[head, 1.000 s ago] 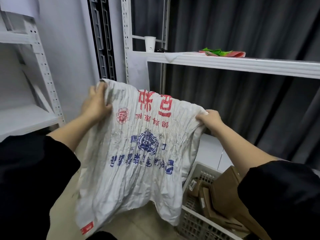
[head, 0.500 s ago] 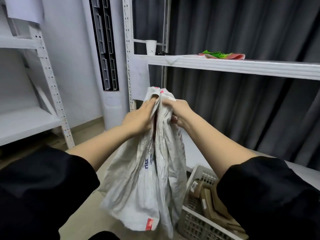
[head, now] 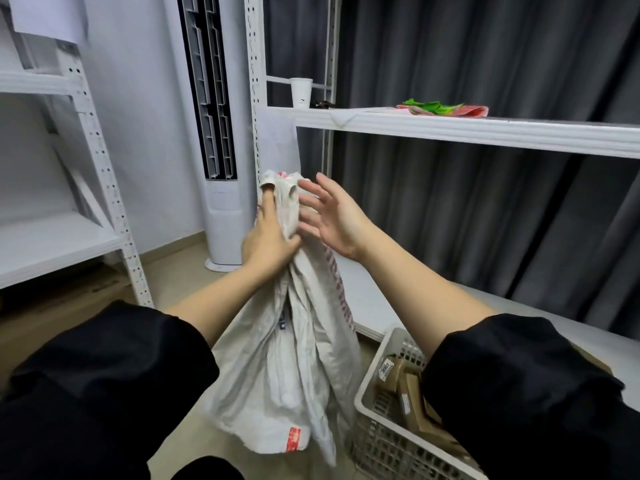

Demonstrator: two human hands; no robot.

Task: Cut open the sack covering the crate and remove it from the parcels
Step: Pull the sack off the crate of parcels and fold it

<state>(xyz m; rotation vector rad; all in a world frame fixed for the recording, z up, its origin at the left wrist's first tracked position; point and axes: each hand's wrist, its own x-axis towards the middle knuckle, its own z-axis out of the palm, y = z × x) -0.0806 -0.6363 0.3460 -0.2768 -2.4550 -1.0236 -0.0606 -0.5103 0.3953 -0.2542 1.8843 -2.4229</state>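
The white woven sack (head: 294,368) with red and blue print hangs folded in half, clear of the crate. My left hand (head: 268,233) grips both top corners of it, bunched together at chest height. My right hand (head: 332,216) is just to the right of the sack's top, fingers spread, holding nothing. The white plastic crate (head: 372,415) stands on the floor at the lower right, uncovered, with brown cardboard parcels (head: 408,393) inside. My right sleeve hides part of the crate.
A white metal shelf (head: 467,128) crosses the right side, carrying a paper cup (head: 301,93) and a green and red wrapper (head: 443,109). A tower air conditioner (head: 221,150) stands behind. Another white rack (head: 62,237) is on the left. Dark curtains hang behind.
The sack was held spread wide between both hands, then folded together. Now my right hand has let go and opened, leaving the sack in my left hand alone.
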